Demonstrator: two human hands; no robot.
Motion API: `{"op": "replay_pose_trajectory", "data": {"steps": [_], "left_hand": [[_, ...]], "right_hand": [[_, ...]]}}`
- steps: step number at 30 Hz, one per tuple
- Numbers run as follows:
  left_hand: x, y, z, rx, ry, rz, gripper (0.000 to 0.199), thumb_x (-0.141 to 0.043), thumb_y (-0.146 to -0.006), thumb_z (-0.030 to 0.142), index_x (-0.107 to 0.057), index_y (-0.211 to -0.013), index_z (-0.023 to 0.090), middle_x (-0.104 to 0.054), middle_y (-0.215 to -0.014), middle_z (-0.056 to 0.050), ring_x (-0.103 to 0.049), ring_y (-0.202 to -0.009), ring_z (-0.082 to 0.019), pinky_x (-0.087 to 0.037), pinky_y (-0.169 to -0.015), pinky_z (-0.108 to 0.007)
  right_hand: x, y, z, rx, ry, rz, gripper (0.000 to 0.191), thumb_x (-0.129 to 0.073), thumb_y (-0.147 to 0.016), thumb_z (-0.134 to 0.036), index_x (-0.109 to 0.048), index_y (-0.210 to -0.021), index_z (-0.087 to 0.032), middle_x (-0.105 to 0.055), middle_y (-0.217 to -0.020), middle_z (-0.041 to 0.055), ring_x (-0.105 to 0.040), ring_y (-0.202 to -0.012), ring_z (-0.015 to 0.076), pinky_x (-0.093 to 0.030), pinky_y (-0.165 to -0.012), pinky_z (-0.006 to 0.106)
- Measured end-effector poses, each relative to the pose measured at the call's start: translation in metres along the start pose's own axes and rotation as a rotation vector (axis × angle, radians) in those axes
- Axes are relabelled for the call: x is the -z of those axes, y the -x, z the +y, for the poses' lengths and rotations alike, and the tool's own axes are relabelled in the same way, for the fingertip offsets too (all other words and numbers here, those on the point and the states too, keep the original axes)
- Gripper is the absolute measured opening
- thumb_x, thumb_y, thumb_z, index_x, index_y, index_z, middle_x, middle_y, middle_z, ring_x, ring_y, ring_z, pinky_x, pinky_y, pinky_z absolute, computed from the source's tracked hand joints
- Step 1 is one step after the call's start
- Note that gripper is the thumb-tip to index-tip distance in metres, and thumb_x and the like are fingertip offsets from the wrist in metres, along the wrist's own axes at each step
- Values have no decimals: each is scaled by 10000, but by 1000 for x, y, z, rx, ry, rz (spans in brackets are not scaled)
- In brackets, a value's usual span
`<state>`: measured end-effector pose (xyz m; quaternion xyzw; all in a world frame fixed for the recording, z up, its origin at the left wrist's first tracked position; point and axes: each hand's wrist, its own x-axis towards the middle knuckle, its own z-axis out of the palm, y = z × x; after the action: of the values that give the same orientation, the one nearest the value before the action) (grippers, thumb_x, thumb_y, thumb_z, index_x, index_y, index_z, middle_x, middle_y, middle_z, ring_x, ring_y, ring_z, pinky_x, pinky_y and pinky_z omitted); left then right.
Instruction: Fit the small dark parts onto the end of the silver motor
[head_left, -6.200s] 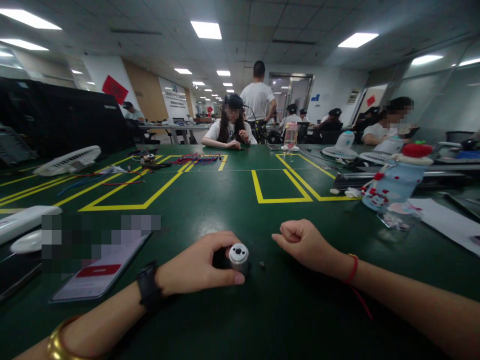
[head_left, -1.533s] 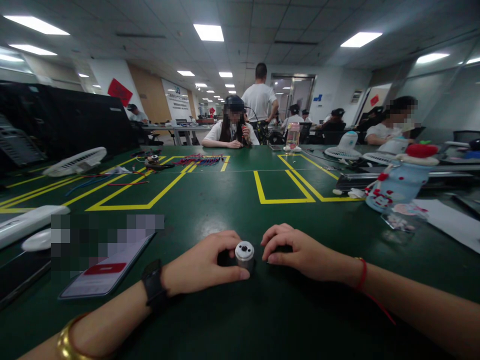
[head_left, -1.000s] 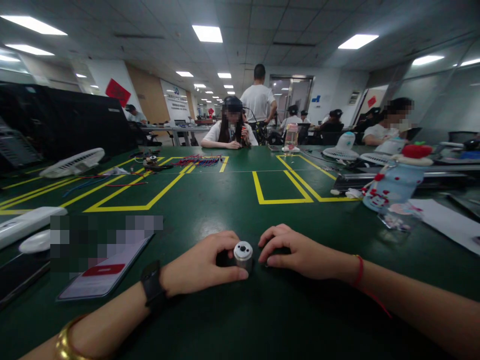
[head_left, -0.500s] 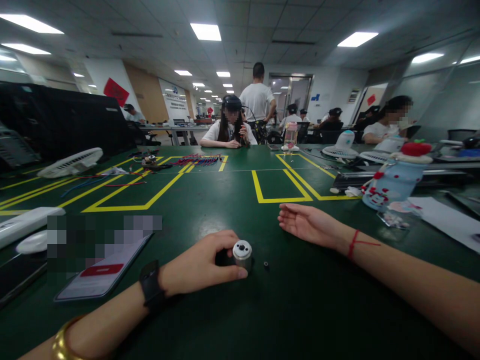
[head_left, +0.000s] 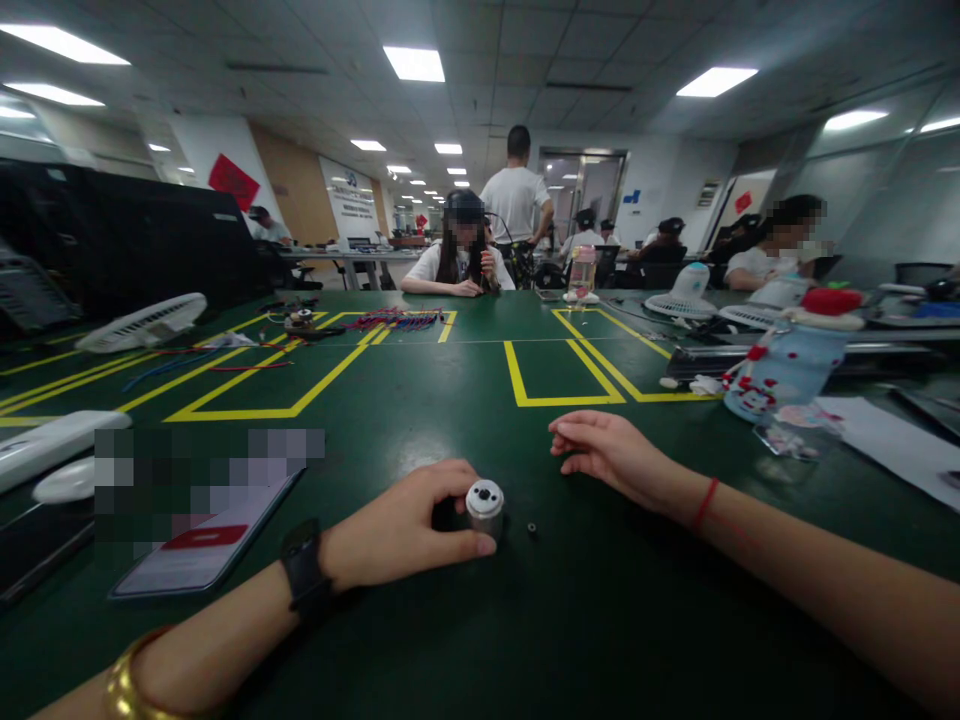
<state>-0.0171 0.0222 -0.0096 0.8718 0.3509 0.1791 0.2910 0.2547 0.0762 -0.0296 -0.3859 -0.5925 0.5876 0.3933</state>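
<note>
- The left hand [head_left: 397, 525] curls around a short silver metal cylinder with a white, flat top face [head_left: 485, 512]; its thumb lies along the near side and a finger reaches around the far side, closed on it at 9 o'clock.
- The cylinder appears to stand upright on the dark green tabletop [head_left: 570, 630], its dark centre hole and smaller side holes facing up.
- Just beside it, towards 4 o'clock, sits a tiny dark ring-like part [head_left: 532, 530] – touched by neither hand, and too small to make out fully.
- The right hand [head_left: 609, 450] hangs at the cylinder's 2 o'clock, apart from it; its fingers are loosely bent and parted, with nothing visible between them.
- For steadiness, a light, even hold low on the cylinder looks best – fingers off the top face so the holes can be seen.
- The tiny part would probably roll or skid if brushed, so a slow fingertip pinch from above, rather than a sideways sweep, seems safest.
- A flat smartphone with a pale screen [head_left: 210, 525] lies well away at 9 o'clock, leaving the left wrist some room.
</note>
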Motion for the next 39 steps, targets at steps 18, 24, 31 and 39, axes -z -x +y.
{"op": "replay_pose_trajectory", "data": {"steps": [18, 24, 31, 39], "left_hand": [[0, -1, 0, -3, 9, -24, 223, -665, -860, 382, -625, -975, 195, -601, -949, -21, -555, -842, -191, -410, -732, -296], [-1, -1, 0, 8, 3, -21, 212, -664, -863, 370, -625, -974, 193, -596, -945, -22, -551, -842, -190, -409, -730, -293], [-3, -1, 3, -3, 5, -9, 202, -663, -867, 362, -625, -975, 196, -596, -942, -17, -545, -845, -186, -407, -731, -287], [-10, -3, 6, -17, -46, 35, 194, -659, -869, 376, -625, -937, 199, -600, -919, -15, -553, -832, -187, -409, -728, -288]], "right_hand": [[-31, 27, -15, 445, 882, -357, 111, -733, -784, -233, -724, -894, -235, -612, -1065, 52, -551, -1015, 224, -431, -904, 400], [-30, 26, -10, 461, 846, -318, 80, -720, -809, -232, -707, -886, -217, -624, -1027, 48, -576, -976, 203, -431, -902, 390], [-34, 24, -11, 490, 727, -208, 63, -686, -832, -185, -664, -889, -195, -619, -990, 43, -592, -885, 167, -477, -781, 304], [-48, 32, -30, 587, 658, -108, 85, -618, -901, -208, -623, -985, -223, -628, -987, 38, -578, -922, 184, -469, -821, 323]]}}
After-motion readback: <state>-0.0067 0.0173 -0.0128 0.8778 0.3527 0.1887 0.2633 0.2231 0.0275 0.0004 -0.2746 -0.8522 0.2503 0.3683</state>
